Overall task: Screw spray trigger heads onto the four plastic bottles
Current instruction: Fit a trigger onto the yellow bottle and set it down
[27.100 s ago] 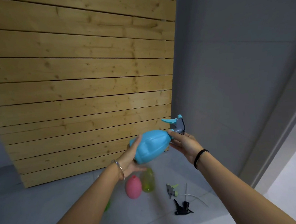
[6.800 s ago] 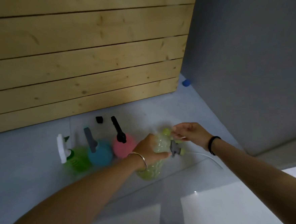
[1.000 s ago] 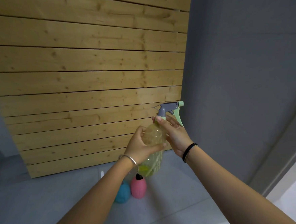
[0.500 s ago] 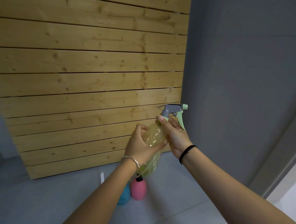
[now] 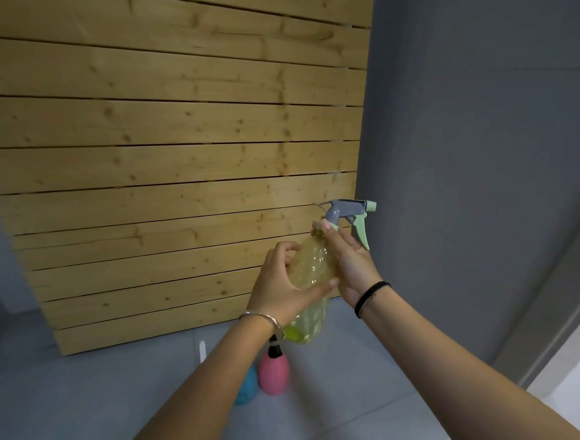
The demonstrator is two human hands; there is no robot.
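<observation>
Bracing the yellow bottle (image 5: 314,269) in curled left hand (image 5: 282,284) fingers, a person's right hand (image 5: 352,267) pinches the trigger head (image 5: 346,210) collar at twelve o'clock, apparently tightening it.

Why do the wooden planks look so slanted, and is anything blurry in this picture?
Head view: the wide lens skews the planks; light is dim and flat, no strong glare; the yellow bottle, trigger head, left hand and right hand look sharp.

The left hand (image 5: 283,285) grips the belly of the yellow bottle (image 5: 314,266), held tilted in the air. The right hand (image 5: 350,267) pinches the collar of the grey-green trigger head (image 5: 346,210) on the bottle's neck. Below, a pink bottle (image 5: 273,372) and a blue bottle (image 5: 247,384) stand side by side on the floor (image 5: 88,405), near the wooden slat wall (image 5: 174,159).
</observation>
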